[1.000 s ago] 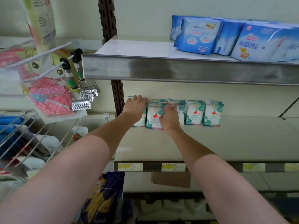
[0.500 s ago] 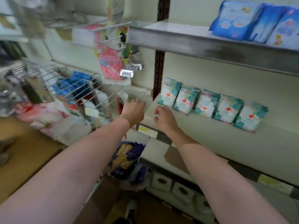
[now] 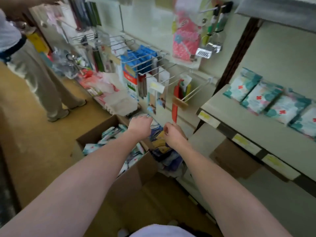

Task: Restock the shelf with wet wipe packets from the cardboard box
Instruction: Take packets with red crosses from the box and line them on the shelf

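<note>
An open cardboard box [image 3: 135,173] stands on the floor, holding several teal-and-white wet wipe packets [image 3: 109,134]. My left hand [image 3: 139,125] hangs over the box's far side, fingers loosely curled, holding nothing. My right hand [image 3: 173,135] is just right of the box, fingers also loosely curled and empty. A row of several wipe packets [image 3: 266,100] leans upright against the back wall of the shelf [image 3: 222,106] at the right.
Another person [image 3: 34,65] stands on the left in the aisle. Wire racks and hooks [image 3: 147,65] with hanging goods stick out above the box. Dark bagged goods [image 3: 164,151] lie right of the box. A lower shelf [image 3: 273,194] sits below.
Both hands left the packets on the shelf and dropped down to the left over the box. The view swung left and down, bringing the box and floor into sight.
</note>
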### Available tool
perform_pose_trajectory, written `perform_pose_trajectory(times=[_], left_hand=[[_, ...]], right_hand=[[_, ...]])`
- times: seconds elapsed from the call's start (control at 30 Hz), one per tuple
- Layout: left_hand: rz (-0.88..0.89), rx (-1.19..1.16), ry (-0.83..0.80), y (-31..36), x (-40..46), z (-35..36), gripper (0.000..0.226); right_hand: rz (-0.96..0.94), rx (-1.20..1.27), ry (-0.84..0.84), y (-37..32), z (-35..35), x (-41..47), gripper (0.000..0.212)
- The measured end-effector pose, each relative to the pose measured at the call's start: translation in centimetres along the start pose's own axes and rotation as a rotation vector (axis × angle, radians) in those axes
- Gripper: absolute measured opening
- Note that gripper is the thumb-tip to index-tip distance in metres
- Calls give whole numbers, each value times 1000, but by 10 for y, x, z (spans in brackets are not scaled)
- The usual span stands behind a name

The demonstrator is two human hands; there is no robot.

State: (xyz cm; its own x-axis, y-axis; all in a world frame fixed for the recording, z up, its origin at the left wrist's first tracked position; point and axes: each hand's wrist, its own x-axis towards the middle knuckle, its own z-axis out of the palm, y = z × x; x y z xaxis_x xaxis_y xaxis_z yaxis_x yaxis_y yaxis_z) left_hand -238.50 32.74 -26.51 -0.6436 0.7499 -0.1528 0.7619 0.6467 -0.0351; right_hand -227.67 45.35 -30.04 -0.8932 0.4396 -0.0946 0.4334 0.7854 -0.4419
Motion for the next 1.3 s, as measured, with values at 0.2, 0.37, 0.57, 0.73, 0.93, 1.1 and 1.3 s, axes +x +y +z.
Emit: perform_pose_trajectory(times=[0.2, 0.37, 0.57, 0.73, 0.93, 1.1, 1.3], left_hand=[[-144, -112, -133, -87, -75, 60, 31], [-216, -139, -202, -139, -120, 94, 19], [-305, -227, -244, -166, -134, 127, 26], [-403, -299, -242, -182, -109, 146, 30], [-519, -474, -240, -198, -61, 166, 25], [-547, -512, -271, -210, -5, 179, 39], [-610, -534, -299, -219, 47, 199, 55]], right_hand=[[-80, -58, -168, -68, 79, -20, 7], [-64, -48, -230, -117, 129, -25, 10], [-97, -97, -388, -140, 171, -11, 11], [-113, -137, -400, -143, 192, 33, 26], [-119, -138, -470, -132, 206, 113, 35], [-91, -144, -531, -120, 226, 177, 22], [5, -161, -662, -111, 267, 210, 45]])
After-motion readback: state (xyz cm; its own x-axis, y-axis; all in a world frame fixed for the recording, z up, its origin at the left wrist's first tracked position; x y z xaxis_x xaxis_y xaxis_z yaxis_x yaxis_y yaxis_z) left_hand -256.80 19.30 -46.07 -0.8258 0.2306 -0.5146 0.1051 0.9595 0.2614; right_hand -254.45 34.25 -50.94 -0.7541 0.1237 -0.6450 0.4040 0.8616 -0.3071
